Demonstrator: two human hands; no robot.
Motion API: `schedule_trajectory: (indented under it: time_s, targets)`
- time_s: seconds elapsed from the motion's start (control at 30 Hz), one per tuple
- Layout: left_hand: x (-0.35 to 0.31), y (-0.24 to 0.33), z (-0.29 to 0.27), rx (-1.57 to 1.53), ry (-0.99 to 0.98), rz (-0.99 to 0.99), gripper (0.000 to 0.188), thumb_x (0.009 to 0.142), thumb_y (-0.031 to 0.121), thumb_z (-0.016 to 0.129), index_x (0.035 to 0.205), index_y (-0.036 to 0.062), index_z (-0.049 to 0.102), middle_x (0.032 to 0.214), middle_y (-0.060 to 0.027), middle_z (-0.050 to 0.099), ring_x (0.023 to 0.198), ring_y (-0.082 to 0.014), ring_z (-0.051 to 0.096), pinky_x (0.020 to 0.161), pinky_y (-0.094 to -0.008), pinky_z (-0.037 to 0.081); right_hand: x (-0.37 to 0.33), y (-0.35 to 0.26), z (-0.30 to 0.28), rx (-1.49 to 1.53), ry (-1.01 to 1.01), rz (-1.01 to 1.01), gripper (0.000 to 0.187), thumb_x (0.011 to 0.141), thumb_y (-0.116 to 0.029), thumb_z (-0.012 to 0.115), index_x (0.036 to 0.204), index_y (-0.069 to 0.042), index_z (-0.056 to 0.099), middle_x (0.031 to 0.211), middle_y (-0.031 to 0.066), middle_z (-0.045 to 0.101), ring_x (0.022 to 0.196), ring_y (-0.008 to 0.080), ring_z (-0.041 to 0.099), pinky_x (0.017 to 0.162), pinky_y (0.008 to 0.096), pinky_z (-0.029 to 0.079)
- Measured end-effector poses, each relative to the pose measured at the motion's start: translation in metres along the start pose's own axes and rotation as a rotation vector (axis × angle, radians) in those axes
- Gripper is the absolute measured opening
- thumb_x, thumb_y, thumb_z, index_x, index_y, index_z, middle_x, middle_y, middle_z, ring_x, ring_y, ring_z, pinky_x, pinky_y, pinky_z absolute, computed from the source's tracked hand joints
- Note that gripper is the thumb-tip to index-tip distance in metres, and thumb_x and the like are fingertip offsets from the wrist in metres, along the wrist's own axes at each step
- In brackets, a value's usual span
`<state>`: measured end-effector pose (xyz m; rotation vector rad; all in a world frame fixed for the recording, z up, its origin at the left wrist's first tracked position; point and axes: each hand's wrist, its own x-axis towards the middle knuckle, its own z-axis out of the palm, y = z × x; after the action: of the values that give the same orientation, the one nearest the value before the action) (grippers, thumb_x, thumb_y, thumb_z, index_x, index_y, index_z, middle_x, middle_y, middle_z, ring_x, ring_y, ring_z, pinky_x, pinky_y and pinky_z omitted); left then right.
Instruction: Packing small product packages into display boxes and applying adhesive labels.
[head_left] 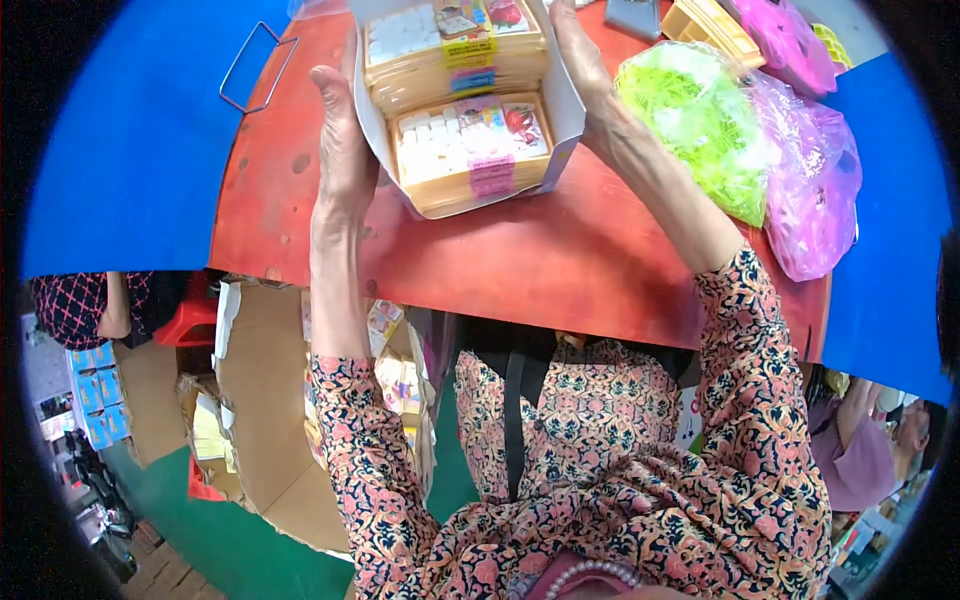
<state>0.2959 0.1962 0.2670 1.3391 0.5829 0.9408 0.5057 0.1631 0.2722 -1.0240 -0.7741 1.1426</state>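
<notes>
A white open-topped box [568, 112] is at the far middle of the red table, tilted so its contents face me. Inside are two stacks of shallow tan trays [470, 147] holding small white pieces, each with a printed colour card and a band around it, yellow on the far stack and pink on the near one. My left hand [345, 150] presses along the box's left wall, thumb raised and fingers mostly hidden behind it. Against the right wall lies my right hand [585, 75], its fingertips cut off by the upper edge. The box is held between both palms.
Right of the box lie a clear bag of bright green pieces [690, 125] and a pink plastic bag [810, 175]. Behind them are yellow trays [712, 30]. A wire handle [258, 68] is on the left. Below the table stands an open cardboard carton [265, 400]. Other people sit at both sides.
</notes>
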Motion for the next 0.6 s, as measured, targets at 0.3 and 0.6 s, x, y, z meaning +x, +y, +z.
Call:
schedule_trajectory:
  time_s: [0.3,0.6]
  targets:
    - [-0.002,-0.004,0.007,0.102,0.011,-0.027,0.094,0.078,0.077,0.016,0.145,0.0127,0.006,0.149,-0.0107,0.014,0.136,-0.0256,0.017,0.110,-0.0382,0.020,-0.005,-0.002,0.000,0.013,0.043,-0.079,0.053,0.098,-0.045,0.025,0.117,-0.003,0.052,0.110,0.0115,0.057,0.099,0.0192,0.054,0.089,0.0331,0.041]
    - [0.001,-0.004,-0.002,0.048,-0.098,0.067,0.095,0.077,0.078,0.013,0.145,0.0112,0.007,0.150,-0.0103,0.010,0.138,-0.0266,0.012,0.112,-0.0395,0.013,0.002,0.013,-0.038,-0.055,-0.153,-0.225,0.060,0.095,-0.051,0.026,0.135,-0.006,0.034,0.124,0.0149,0.050,0.109,0.0232,0.053,0.090,0.0355,0.046]
